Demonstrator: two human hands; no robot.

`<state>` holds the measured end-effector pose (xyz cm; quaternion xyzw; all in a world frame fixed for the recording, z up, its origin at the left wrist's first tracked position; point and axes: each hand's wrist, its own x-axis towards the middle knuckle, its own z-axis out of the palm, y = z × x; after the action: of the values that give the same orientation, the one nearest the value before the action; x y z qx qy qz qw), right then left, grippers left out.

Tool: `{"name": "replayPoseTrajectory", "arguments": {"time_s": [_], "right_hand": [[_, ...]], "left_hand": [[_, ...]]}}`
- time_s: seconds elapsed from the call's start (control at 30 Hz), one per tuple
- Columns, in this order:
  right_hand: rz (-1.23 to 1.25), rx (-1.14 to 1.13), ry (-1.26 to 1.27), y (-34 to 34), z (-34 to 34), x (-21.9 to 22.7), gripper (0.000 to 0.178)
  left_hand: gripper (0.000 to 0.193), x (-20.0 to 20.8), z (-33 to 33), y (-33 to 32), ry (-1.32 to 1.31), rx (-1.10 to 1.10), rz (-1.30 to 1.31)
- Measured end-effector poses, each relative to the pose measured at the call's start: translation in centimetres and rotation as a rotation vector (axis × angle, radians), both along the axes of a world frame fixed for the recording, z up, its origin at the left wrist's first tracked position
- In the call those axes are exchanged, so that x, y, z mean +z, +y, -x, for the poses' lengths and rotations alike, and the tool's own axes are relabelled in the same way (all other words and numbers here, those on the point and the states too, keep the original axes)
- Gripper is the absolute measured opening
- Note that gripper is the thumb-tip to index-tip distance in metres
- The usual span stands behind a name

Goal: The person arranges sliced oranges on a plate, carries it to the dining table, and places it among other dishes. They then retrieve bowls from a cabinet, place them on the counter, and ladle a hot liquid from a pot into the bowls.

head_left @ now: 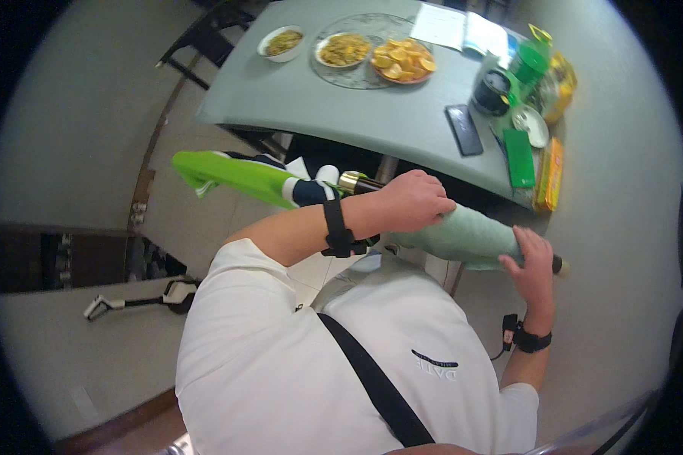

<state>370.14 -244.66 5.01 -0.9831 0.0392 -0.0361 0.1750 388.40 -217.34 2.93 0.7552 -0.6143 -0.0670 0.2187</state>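
A pale green cloth sits around a dark pole, whose end sticks out at the right. My left hand is closed on the cloth's left part, with its fingers bent over the top. Around the right part, close to the pole's end, my right hand is wrapped. Left of my left hand the pole shows a shiny gold-coloured collar. Beyond it hang a bright green garment and a navy and white cloth, partly behind my left forearm.
Just ahead stands a grey-green table. It bears a plate of orange wedges, a plate of food, a bowl, a phone, a green box and a yellow box. A white and black long-handled device is at the left.
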Motion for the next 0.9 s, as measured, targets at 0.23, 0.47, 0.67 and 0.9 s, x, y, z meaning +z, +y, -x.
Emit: {"name": "replayPoseTrajectory", "arguments": {"time_s": [0.23, 0.47, 0.67, 0.9], "right_hand": [[-0.032, -0.256, 0.327, -2.4, 2.7, 2.7, 0.06], [0.089, -0.082, 0.17, -0.7, 2.6, 3.9, 0.06], [-0.252, 0.251, 0.072, 9.5, 0.2, 5.5, 0.05], [-0.262, 0.702, 0.072, 35.6, 3.1, 8.5, 0.045]], "left_hand": [[0.014, 2.8, 1.8, 5.8, -0.137, 0.44, -0.233], [0.025, 4.6, 7.8, 11.4, 0.057, 0.679, 0.182], [0.024, 4.5, 14.5, 21.1, 0.323, 0.976, 0.241], [0.033, 3.0, 29.2, 41.5, 0.102, 1.065, 0.13]]}}
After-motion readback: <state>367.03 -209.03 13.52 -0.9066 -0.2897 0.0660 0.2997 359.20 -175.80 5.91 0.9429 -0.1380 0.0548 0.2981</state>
